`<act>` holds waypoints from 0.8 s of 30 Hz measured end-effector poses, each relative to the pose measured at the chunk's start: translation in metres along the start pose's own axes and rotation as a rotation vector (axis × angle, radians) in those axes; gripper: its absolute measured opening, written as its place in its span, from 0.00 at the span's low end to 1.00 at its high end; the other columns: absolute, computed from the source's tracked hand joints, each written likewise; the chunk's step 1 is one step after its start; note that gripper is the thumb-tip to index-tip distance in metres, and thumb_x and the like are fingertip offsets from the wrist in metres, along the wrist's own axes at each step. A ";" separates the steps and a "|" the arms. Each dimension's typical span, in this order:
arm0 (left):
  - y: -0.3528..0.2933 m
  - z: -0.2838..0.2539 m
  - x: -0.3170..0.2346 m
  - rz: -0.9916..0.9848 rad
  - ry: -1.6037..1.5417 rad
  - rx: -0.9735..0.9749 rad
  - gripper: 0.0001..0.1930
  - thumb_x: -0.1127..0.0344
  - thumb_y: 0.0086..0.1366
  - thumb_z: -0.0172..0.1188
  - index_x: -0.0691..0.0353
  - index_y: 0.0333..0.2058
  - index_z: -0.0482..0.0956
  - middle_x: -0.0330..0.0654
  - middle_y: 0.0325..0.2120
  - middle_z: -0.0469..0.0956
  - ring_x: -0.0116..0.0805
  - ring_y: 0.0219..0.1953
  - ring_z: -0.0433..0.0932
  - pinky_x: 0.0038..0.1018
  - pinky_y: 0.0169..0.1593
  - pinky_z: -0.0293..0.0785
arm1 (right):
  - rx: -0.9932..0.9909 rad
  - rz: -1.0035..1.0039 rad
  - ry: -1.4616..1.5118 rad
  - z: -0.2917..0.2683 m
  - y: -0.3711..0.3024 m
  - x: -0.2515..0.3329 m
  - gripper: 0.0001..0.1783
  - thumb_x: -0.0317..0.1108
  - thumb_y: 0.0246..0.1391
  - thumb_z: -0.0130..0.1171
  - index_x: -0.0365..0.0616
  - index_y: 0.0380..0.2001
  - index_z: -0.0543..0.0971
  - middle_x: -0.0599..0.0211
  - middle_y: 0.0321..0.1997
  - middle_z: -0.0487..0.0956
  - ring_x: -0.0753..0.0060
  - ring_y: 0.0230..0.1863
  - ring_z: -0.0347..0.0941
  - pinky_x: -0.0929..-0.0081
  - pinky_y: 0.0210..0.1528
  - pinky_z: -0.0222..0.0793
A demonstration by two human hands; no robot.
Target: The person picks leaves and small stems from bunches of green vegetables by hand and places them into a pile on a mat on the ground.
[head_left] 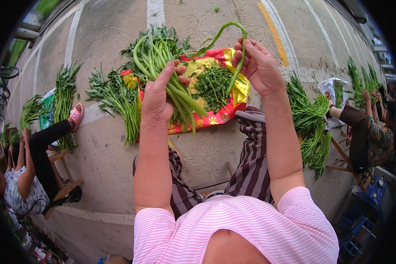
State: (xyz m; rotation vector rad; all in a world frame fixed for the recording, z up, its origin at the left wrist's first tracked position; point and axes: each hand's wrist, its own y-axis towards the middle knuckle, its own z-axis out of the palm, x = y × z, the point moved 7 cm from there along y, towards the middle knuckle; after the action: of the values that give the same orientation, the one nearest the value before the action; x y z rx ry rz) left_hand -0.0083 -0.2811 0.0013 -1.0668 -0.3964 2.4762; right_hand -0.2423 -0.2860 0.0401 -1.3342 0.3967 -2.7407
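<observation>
My left hand (165, 90) is closed around a bunch of water spinach (156, 57), its long pale green stems pointing toward me and its leaves away. Raised to the right, my right hand (257, 61) pinches a single water spinach stem (237, 72) between thumb and fingers. That stem arches up and over to the left, its leafy tip hanging. Below and between my hands lies a red and gold sheet (237, 90) with a heap of short green trimmings (213, 86) on it. The sheet's left part is hidden behind the bunch and my hand.
Another pile of water spinach (125, 105) lies left of the sheet, and a large one (310, 123) to the right. A person in a pink sandal (76, 115) sits at left on a wooden stool (64, 189). Another person (378, 141) sits at far right, near blue plastic stools (374, 193).
</observation>
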 end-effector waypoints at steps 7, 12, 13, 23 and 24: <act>-0.002 0.016 0.010 -0.062 -0.096 0.079 0.17 0.60 0.69 0.55 0.68 0.48 0.73 0.45 0.38 0.80 0.32 0.33 0.79 0.31 0.42 0.79 | -0.042 -0.099 0.093 0.024 -0.003 -0.015 0.12 0.34 0.59 0.60 0.42 0.42 0.72 0.79 0.27 0.67 0.92 0.22 0.58 0.90 0.18 0.50; -0.006 0.028 0.017 -0.077 -0.055 0.118 0.14 0.64 0.69 0.54 0.67 0.47 0.74 0.46 0.39 0.80 0.33 0.35 0.80 0.31 0.41 0.79 | 0.036 -0.005 -0.146 0.044 -0.012 -0.034 0.12 0.34 0.56 0.63 0.42 0.40 0.74 0.80 0.26 0.72 0.94 0.19 0.59 0.91 0.18 0.53; -0.007 0.029 0.018 -0.077 -0.032 0.133 0.13 0.65 0.68 0.55 0.67 0.47 0.74 0.45 0.39 0.80 0.32 0.36 0.80 0.31 0.42 0.79 | 0.040 0.031 -0.200 0.046 -0.015 -0.038 0.12 0.35 0.56 0.63 0.42 0.40 0.74 0.79 0.28 0.74 0.94 0.20 0.60 0.91 0.18 0.54; -0.002 0.018 0.022 -0.008 0.066 0.103 0.14 0.70 0.66 0.56 0.65 0.50 0.74 0.43 0.40 0.80 0.36 0.40 0.81 0.33 0.45 0.79 | 0.095 0.102 -0.605 0.042 -0.016 -0.067 0.18 0.45 0.56 0.64 0.45 0.43 0.78 0.80 0.32 0.76 0.90 0.29 0.68 0.89 0.23 0.59; -0.002 0.017 0.022 -0.012 0.064 0.103 0.14 0.70 0.66 0.56 0.65 0.50 0.74 0.43 0.41 0.80 0.36 0.40 0.81 0.33 0.46 0.79 | 0.092 0.133 -0.620 0.043 -0.017 -0.068 0.17 0.45 0.56 0.64 0.45 0.42 0.78 0.80 0.31 0.75 0.90 0.29 0.68 0.89 0.23 0.59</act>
State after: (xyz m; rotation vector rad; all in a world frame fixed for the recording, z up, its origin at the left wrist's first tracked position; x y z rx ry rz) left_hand -0.0344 -0.2706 -0.0001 -1.0954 -0.2521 2.4169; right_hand -0.1660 -0.2661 0.0183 -1.9352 0.2877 -2.0615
